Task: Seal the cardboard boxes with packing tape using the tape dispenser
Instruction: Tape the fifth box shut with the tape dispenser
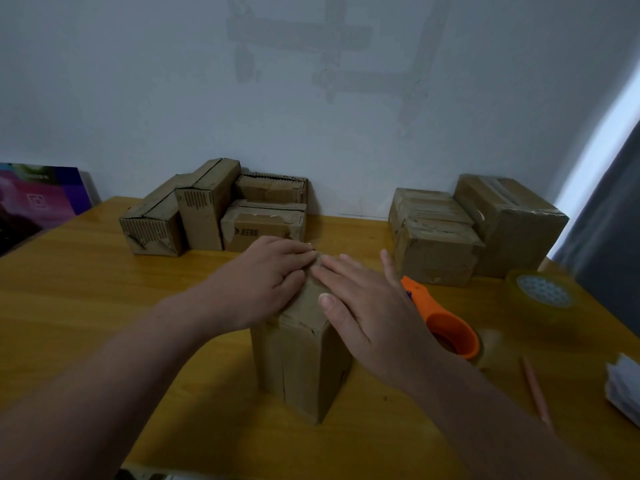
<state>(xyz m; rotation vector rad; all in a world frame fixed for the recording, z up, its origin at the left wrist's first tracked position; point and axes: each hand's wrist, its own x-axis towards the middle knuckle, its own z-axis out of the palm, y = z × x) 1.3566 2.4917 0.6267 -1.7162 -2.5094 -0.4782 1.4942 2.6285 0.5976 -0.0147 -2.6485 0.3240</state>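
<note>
Left hand (263, 282), right hand (367, 310) flat on box (304, 368) top, fingers (294, 251) straight; tape dispenser (446, 327) 3 o'clock, nearer right.

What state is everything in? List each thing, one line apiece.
middle box: upright, top flaps folded down under both grips.
left grip: open, fingers pressing the box top.
right grip: open, flat on the box top.
tape dispenser: lying on the table right of the box, untouched.
tape roll: lying flat, untouched.
left boxes: grouped by the wall.
right boxes: grouped by the wall.
</note>
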